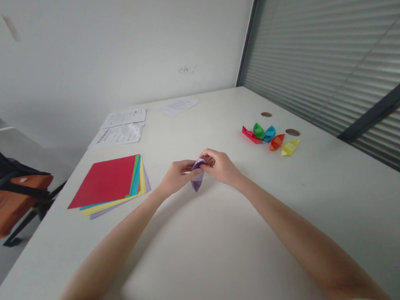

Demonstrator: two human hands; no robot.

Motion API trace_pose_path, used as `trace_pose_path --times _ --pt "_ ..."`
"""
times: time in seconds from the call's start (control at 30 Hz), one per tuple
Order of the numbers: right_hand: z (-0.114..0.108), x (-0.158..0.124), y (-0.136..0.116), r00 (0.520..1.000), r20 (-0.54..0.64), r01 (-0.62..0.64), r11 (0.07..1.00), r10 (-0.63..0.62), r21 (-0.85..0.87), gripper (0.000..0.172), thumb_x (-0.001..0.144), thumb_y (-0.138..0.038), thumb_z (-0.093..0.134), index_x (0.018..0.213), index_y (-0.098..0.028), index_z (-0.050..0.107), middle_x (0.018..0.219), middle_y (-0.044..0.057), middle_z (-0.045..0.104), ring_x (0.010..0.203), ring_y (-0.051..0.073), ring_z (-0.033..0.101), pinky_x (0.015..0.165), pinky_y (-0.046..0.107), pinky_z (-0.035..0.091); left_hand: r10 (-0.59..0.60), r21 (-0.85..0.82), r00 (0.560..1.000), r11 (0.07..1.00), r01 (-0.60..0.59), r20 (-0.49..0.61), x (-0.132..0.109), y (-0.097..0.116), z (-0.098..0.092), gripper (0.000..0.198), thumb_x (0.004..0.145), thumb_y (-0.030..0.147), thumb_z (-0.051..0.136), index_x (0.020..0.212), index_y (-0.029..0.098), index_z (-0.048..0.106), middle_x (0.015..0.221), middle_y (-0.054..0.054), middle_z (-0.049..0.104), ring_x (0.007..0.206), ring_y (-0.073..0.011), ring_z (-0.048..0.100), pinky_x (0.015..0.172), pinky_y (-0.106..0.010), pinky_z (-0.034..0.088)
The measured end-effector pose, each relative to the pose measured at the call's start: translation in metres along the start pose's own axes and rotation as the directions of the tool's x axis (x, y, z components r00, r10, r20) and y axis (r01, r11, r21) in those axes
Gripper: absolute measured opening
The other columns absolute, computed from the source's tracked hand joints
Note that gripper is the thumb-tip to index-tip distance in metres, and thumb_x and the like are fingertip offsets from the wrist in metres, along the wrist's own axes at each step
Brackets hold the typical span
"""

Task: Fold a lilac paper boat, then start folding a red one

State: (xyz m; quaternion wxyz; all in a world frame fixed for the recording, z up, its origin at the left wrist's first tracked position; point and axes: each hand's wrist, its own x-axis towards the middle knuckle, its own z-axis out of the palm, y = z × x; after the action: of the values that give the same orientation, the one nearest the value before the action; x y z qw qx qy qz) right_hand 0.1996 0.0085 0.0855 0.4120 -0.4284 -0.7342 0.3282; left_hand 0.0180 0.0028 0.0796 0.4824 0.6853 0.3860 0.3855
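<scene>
Our left hand (178, 176) and right hand (221, 167) pinch the purple paper (197, 182) in front of us, over the table (210, 250); they cover some of its upper part, and we cannot tell whether its lower tip touches. In the stack (142, 179) at left, the red sheet (102, 182) hides most others. We cannot read the printouts (120, 134). The chair (15, 199) is cut off.

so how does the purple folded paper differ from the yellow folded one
The purple folded paper is held by the left hand and right hand, while the yellow folded paper rests untouched on the table. The purple folded paper is partly covered by fingers; nothing covers the yellow folded paper. Both are folded to a pointed end.
</scene>
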Motion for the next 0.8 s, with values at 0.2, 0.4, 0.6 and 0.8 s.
trace_pose_path --times 0.2,0.4,0.6,0.8 --pt "0.009 -0.004 -0.005 0.996 0.075 0.051 0.991 -0.042 -0.120 0.017 0.069 -0.008 0.060 0.081 -0.019 0.059 0.070 -0.002 0.062 0.064 0.012 0.058 0.060 0.023 0.043 -0.030 0.055 0.999 0.998 0.032 -0.034 0.003 -0.015 -0.003 0.019 0.068 0.020 0.063 0.084 0.013 0.072 0.080 -0.006 0.073 0.077 -0.0201 0.068 0.073 -0.031 0.053" --pt "0.011 -0.007 -0.014 0.994 0.105 0.049 0.981 -0.030 -0.186 0.024 0.065 -0.003 0.057 0.082 -0.021 0.057 0.069 -0.004 0.059 0.064 0.012 0.055 0.060 0.022 0.040 -0.049 0.091 0.998 0.995 0.052 -0.030 -0.001 -0.007 -0.001 0.018 0.063 0.016 0.065 0.080 0.014 0.070 0.080 -0.006 0.073 0.077 -0.0209 0.069 0.072 -0.031 0.054" --pt "0.009 -0.006 -0.014 0.992 0.125 0.016 0.994 -0.002 -0.106 0.026 0.064 -0.004 0.057 0.084 -0.021 0.057 0.067 -0.005 0.057 0.062 0.011 0.054 0.059 0.023 0.041 -0.033 0.073 0.999 0.997 0.033 -0.003 0.000 -0.001 -0.003 0.016 0.064 0.015 0.064 0.079 0.014 0.069 0.077 -0.004 0.072 0.075 -0.0194 0.068 0.068 -0.028 0.053" --pt "0.003 0.000 -0.006 0.984 0.057 -0.180 0.958 0.171 0.225 0.018 0.065 -0.014 0.062 0.080 -0.020 0.054 0.070 -0.004 0.057 0.057 0.010 0.056 0.052 0.023 0.047 -0.093 -0.043 0.993 0.994 0.096 0.073 -0.001 0.001 -0.010 0.038 0.072 0.034 0.074 0.104 0.014 0.070 0.091 -0.008 0.072 0.079 -0.0188 0.067 0.072 -0.030 0.053"
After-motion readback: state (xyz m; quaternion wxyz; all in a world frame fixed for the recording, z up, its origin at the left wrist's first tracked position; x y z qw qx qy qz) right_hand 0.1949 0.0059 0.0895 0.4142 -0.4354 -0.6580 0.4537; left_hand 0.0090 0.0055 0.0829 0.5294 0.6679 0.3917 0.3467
